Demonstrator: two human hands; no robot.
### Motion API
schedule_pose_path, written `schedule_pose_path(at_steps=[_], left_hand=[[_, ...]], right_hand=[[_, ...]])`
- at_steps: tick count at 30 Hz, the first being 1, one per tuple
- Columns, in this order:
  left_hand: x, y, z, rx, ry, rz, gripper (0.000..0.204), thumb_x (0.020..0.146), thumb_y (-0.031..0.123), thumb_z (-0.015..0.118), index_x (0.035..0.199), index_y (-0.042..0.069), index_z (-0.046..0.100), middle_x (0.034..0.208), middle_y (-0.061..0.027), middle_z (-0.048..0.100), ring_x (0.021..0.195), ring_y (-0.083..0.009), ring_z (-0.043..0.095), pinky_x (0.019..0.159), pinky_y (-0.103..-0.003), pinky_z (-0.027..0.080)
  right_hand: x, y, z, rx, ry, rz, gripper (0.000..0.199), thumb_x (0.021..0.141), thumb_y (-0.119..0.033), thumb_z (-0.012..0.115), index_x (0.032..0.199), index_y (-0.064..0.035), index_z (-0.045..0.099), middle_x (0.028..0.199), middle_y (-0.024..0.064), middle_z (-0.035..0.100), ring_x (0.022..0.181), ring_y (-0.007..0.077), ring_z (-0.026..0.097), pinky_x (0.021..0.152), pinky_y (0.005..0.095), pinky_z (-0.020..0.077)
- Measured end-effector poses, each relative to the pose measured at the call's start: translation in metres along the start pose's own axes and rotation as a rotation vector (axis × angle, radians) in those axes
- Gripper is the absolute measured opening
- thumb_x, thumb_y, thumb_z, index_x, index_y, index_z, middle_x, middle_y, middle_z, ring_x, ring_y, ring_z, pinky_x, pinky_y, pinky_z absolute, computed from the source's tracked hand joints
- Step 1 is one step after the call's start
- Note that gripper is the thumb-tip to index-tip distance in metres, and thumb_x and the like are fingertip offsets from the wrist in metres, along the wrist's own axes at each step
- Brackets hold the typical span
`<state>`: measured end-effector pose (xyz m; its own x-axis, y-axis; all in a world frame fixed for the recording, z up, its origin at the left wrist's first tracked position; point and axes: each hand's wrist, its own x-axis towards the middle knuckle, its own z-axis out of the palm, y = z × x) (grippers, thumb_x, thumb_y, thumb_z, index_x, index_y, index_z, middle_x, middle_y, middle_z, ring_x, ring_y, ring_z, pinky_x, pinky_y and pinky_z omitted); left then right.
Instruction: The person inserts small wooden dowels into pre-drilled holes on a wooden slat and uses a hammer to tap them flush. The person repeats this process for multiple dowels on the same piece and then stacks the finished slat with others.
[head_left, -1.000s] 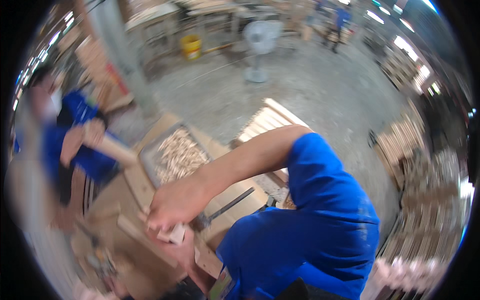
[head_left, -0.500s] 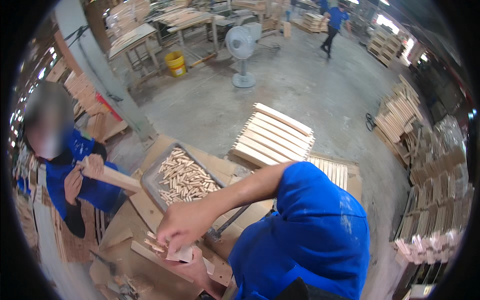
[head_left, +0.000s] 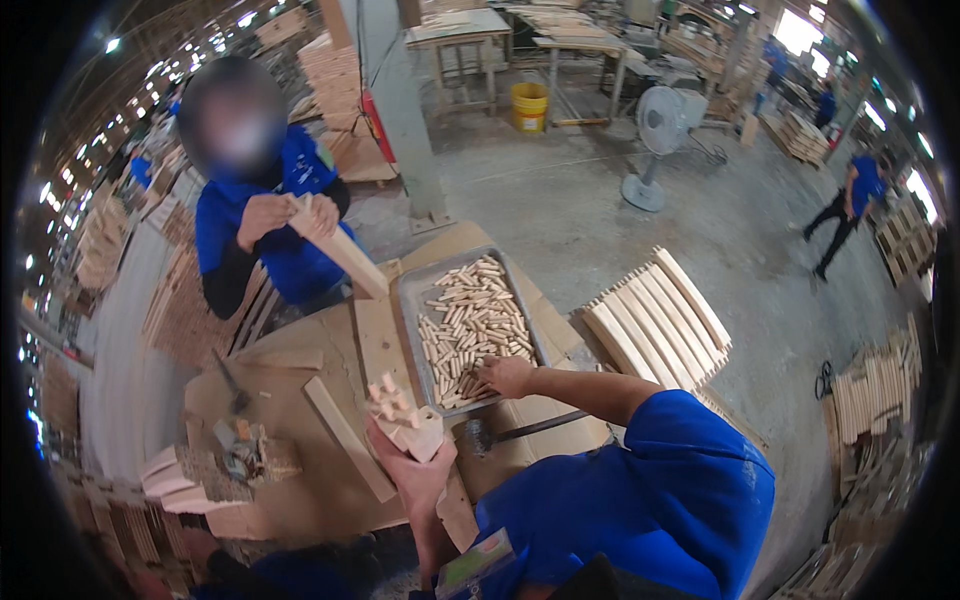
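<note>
My left hand (head_left: 418,478) is closed around a pale wooden block (head_left: 418,436), held up over the work table. Several wooden dowels (head_left: 388,392) stick out at the block's far end; whether they sit in holes is hard to see. To the right, my right hand (head_left: 508,376) reaches over the near rim of a grey tray (head_left: 536,325). Its fingers are bent together among the loose wooden dowels (head_left: 465,310) heaped there. The fingertips are partly hidden, so what they pinch cannot be made out. A hammer (head_left: 478,436) lies just below the tray, under my right forearm.
Across the table a co-worker (head_left: 270,215) holds a wooden bar (head_left: 345,258). A loose wood strip (head_left: 348,440) lies left of my left hand. Stacked wood pieces (head_left: 660,320) stand at the right. Beyond are a fan (head_left: 662,120), a yellow bucket (head_left: 529,108) and a walking person (head_left: 850,200).
My right hand has left the block's dowelled end and moved to the dowels in the tray. My left hand still holds the block, now more upright. The view has turned left.
</note>
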<state>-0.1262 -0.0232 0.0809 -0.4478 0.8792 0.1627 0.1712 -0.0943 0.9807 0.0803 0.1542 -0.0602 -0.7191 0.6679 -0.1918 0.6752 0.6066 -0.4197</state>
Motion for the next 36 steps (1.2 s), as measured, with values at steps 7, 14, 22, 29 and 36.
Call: schedule_pose_path(at_steps=[7, 14, 22, 29, 36], left_hand=[[0.007, 0.012, -0.002, -0.073, -0.011, 0.058, 0.099, 0.07, 0.003, 0.083, 0.155, 0.0, 0.033, 0.135, -0.0155, 0.054, 0.119, -0.0237, 0.062, 0.097, -0.037, 0.055], [0.008, 0.0, -0.011, 0.231, 0.014, 0.109, 0.114, 0.07, 0.004, 0.086, 0.16, -0.003, 0.018, 0.139, -0.0174, 0.052, 0.119, -0.0234, 0.063, 0.097, -0.036, 0.056], [0.007, 0.013, -0.009, 0.151, 0.043, 0.133, 0.101, 0.066, 0.011, 0.085, 0.153, -0.001, 0.035, 0.132, -0.0209, 0.055, 0.12, -0.034, 0.061, 0.1, -0.044, 0.052], [0.012, 0.023, -0.013, 0.207, -0.005, 0.148, 0.101, 0.066, 0.018, 0.084, 0.155, 0.007, 0.038, 0.129, -0.0224, 0.058, 0.118, -0.0397, 0.059, 0.1, -0.049, 0.049], [0.01, 0.003, -0.013, 0.166, -0.001, 0.157, 0.102, 0.066, 0.02, 0.084, 0.156, 0.008, 0.037, 0.126, -0.0218, 0.058, 0.112, -0.0415, 0.056, 0.099, -0.052, 0.048]], right_hand=[[0.008, 0.01, -0.032, 0.226, 0.56, -0.136, 0.013, 0.094, -0.023, 0.072, 0.098, -0.0109, 0.074, 0.089, 0.015, 0.07, 0.09, 0.0346, 0.07, 0.08, 0.0462, 0.0567], [-0.055, -0.121, -0.206, 1.04, 0.122, -0.261, 0.01, 0.1, -0.006, 0.07, 0.11, -0.0037, 0.071, 0.088, 0.0031, 0.072, 0.077, 0.0073, 0.068, 0.062, 0.0246, 0.0577], [-0.039, -0.162, -0.236, 0.406, 0.165, -0.613, 0.014, 0.097, -0.016, 0.072, 0.103, -0.0038, 0.069, 0.089, 0.0131, 0.072, 0.08, 0.0323, 0.071, 0.07, 0.0397, 0.0543], [-0.036, -0.165, -0.24, 0.213, 0.157, -0.744, 0.018, 0.097, -0.019, 0.073, 0.103, -0.0044, 0.064, 0.086, 0.0132, 0.069, 0.079, 0.0355, 0.07, 0.069, 0.0451, 0.0544], [-0.037, -0.168, -0.227, 0.125, 0.161, -0.707, 0.022, 0.095, -0.022, 0.076, 0.099, -0.0045, 0.063, 0.081, 0.0145, 0.066, 0.075, 0.0342, 0.069, 0.065, 0.0449, 0.0539]])
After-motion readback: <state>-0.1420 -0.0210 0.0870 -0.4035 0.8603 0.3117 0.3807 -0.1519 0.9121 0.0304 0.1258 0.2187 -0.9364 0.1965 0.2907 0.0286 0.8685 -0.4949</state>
